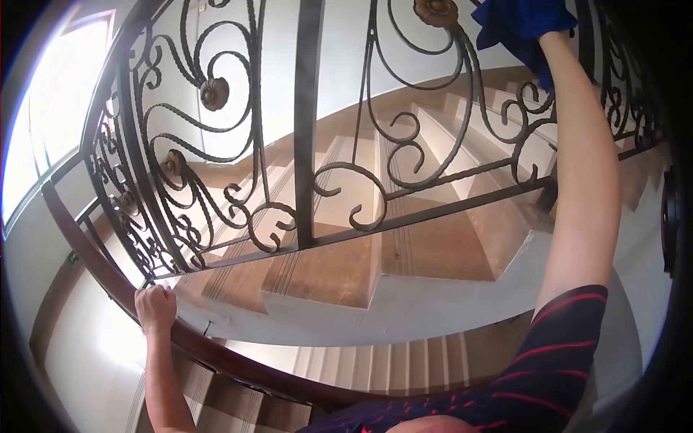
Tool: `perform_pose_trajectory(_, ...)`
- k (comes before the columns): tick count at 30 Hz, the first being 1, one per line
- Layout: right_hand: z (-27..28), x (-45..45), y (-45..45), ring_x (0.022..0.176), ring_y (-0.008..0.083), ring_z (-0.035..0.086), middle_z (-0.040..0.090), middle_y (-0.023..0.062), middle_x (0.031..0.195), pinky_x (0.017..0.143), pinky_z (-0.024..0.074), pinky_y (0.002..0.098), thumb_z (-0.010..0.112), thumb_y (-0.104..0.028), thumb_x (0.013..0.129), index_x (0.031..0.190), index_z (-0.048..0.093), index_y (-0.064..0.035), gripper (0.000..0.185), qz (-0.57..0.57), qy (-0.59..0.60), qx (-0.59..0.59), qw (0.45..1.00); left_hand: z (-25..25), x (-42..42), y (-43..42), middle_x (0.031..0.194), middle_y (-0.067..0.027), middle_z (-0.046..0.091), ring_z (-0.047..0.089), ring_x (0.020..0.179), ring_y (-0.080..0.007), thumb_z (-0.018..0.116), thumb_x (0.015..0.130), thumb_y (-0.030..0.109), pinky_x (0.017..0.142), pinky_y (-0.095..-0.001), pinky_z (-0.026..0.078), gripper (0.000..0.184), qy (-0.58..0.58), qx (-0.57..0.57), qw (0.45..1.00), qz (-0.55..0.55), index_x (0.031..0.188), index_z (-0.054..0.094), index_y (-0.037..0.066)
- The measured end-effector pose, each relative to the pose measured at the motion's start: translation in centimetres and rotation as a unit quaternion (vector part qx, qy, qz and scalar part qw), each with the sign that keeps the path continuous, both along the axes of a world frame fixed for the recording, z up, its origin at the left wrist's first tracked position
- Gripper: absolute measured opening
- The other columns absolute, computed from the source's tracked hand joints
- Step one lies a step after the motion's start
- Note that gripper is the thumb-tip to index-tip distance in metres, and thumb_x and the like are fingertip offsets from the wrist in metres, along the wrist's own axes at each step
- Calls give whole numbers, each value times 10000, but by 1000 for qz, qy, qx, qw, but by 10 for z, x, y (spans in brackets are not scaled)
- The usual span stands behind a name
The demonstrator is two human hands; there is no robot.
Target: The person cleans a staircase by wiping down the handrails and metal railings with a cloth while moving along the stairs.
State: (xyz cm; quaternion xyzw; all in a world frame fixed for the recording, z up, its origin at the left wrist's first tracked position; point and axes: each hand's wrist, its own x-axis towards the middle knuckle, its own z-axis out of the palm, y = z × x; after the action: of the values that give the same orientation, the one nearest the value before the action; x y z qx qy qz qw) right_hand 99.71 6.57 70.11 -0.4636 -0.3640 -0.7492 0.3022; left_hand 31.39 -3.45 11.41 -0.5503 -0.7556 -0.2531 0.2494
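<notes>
cloth high on the iron railing, the other hand low by the wooden rail

head view: the right arm reaches up to the top right, where a blue cloth (516, 22) lies over the right hand (553, 37) in front of the iron railing (307, 123). the cloth covers the fingers, so how they close on it, and whether it presses against the metal or hangs just clear, cannot be told. the left hand (155, 309) is well apart from it, low on the left, curled into a fist over the wooden handrail (238, 366); whether it grips the rail or only rests there is unclear. behind the railing, brown-topped steps (325, 274) climb the curve of the wall, and a bright window (58, 101) stands at the far left.

what could go wrong, as a judgement: the scrolls have curled ends, and a loose corner of cloth could snag on one, then pull out of the grasp or drop onto the steps. the petalled rosettes (214, 94) could catch the fabric in the same way. the right arm is stretched high, so its reach could tip the body's balance; if the left hand has only a light hold, it would steady little. the bare forearm passes close to the ironwork and could scrape on it.
</notes>
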Motion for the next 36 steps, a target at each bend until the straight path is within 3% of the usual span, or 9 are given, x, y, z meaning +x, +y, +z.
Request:
perform_pose_trajectory(7, -75, -111, -88, 1065, 417, 720, 745, 235, 1126, 938, 561, 511, 602, -287, 985, 1081, 723, -39, 292, 48, 177, -43, 982, -2, -5, 2, 759, -197, 717, 694, 803, -363, 672, 892, 212, 916, -465, 506, 296, -2, 17, 1000, -17, 698, 730, -4)
perform_pose_trajectory(10, -88, -71, -64, 1246, 369, 621, 672, 188, 1310, 1087, 477, 485, 585, -344, 1036, 1307, 633, -101, 368, 165, 120, 17, 979, -5, -7, 3, 767, -188, 727, 694, 805, -365, 675, 903, 231, 913, -455, 511, 308, 1, 21, 1000, -13, 707, 743, 2)
perform_pose_trajectory(18, -74, -50, -46, 1184, 367, 651, 692, 190, 1236, 1037, 498, 485, 586, -316, 1028, 1231, 651, -88, 312, 256, 91, 117, 955, -3, -6, 0, 819, -181, 743, 703, 836, -357, 698, 900, 230, 909, -459, 519, 276, 3, 10, 1000, -9, 747, 741, 5)
perform_pose_trajectory(22, -46, -45, -67, 1154, 366, 666, 702, 191, 1199, 1012, 508, 484, 587, -301, 1024, 1193, 660, -81, 287, 294, 78, 199, 932, -4, -4, 2, 713, -178, 704, 688, 767, -353, 699, 893, 212, 893, -442, 515, 301, -18, 49, 998, -29, 668, 720, 13)
perform_pose_trajectory(28, -32, -34, -81, 1108, 364, 688, 718, 193, 1143, 975, 523, 484, 588, -280, 1018, 1136, 673, -72, 254, 334, 20, 280, 900, -2, -4, 2, 738, -182, 715, 688, 774, -359, 692, 902, 214, 896, -445, 513, 305, -26, 25, 999, -15, 683, 726, 5)
perform_pose_trajectory(31, -45, -29, -66, 1084, 363, 699, 725, 194, 1116, 956, 531, 484, 588, -269, 1015, 1108, 679, -67, 240, 342, -26, 248, 906, -4, -5, 3, 747, -180, 719, 690, 783, -361, 692, 901, 215, 896, -448, 513, 303, -17, 32, 999, -18, 686, 724, 3)
perform_pose_trajectory(36, -81, -40, -5, 1046, 361, 717, 738, 195, 1069, 925, 544, 484, 589, -251, 1010, 1060, 690, -59, 223, 335, -81, 50, 937, 1, -2, 0, 745, -197, 713, 692, 785, -364, 696, 888, 215, 900, -460, 509, 298, -5, 17, 1000, -17, 685, 719, -2)
